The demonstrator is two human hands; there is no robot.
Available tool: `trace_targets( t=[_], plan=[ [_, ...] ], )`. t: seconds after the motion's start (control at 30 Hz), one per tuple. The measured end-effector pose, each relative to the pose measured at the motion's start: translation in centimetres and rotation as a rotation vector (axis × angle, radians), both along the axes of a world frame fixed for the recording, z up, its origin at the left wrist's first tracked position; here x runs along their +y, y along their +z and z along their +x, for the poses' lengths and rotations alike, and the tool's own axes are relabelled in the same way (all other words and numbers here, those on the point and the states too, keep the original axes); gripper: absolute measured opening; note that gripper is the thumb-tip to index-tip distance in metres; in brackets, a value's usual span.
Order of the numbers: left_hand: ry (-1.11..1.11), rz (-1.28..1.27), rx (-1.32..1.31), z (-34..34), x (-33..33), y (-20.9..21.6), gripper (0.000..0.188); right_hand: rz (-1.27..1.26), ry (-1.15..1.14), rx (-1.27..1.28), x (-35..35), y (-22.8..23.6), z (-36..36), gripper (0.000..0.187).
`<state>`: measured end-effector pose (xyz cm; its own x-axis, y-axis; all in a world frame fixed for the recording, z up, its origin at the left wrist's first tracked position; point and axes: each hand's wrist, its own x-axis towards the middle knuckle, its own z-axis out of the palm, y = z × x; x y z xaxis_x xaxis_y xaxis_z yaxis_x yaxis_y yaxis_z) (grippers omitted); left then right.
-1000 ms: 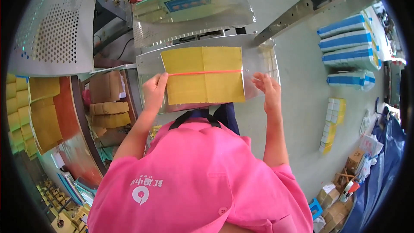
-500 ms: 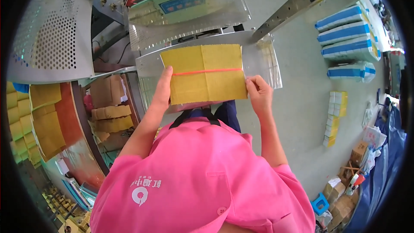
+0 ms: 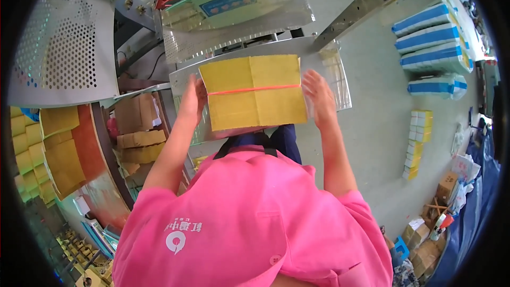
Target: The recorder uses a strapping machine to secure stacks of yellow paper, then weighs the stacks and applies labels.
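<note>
A bundle topped with a yellow-brown sheet of coarse paper (image 3: pixel 255 109) lies on the metal tabletop in front of me. A thin red band (image 3: pixel 254 90) runs across its middle from side to side, and a vertical crease crosses the sheet. My left hand (image 3: pixel 193 100) stands at the bundle's left edge, fingers stretched and the palm side turned toward it. At the right edge my right hand (image 3: pixel 320 95) is likewise flat, its fingers extended. Whether either palm touches the bundle's sides, I cannot tell.
Metal trays (image 3: pixel 239 13) rise beyond the tabletop (image 3: pixel 183 77). A perforated metal panel (image 3: pixel 64 48) is at the far left, above a red-brown table (image 3: pixel 98 143) with yellow sheets. Wrapped blue-and-white packs (image 3: pixel 430 50) and yellow-white stacks (image 3: pixel 417 138) stand on the floor to the right.
My right hand has gone from a pinch at the bundle's right edge to flat, stretched fingers. My left thumb has come off the top sheet, and that hand now stands beside the edge.
</note>
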<state>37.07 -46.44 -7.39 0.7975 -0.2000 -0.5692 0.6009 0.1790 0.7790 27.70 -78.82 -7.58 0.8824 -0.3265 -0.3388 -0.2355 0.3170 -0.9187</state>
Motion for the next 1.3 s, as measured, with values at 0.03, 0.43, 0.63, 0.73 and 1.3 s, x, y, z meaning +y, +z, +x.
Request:
trace_targets(
  t=[0.03, 0.43, 0.63, 0.73, 1.3],
  plan=[
    [0.017, 0.075, -0.022, 0.1, -0.4, -0.3, 0.062, 0.098, 0.004, -0.009, 0.9, -0.4, 1.0, 0.046],
    [0.08, 0.058, 0.07, -4.8, -1.5, -4.0, 0.053, -0.207, -0.007, -0.08, 0.9, -4.2, -0.4, 0.042],
    [-0.146, 0.023, -0.023, -13.3, -9.8, 3.5, 0.049, 0.059, -0.207, -0.08, -2.1, 0.1, -15.2, 0.037],
    [-0.305, -0.139, 0.152, -17.9, -16.2, 2.3, 0.046, 0.209, -0.435, 0.009, -5.8, 0.3, -26.0, 0.037],
    [-1.043, 0.089, 0.346, -45.9, -60.8, 0.0, 0.042, 0.278, -1.206, 0.029, -32.1, -1.8, -64.5, 0.031]
  ],
)
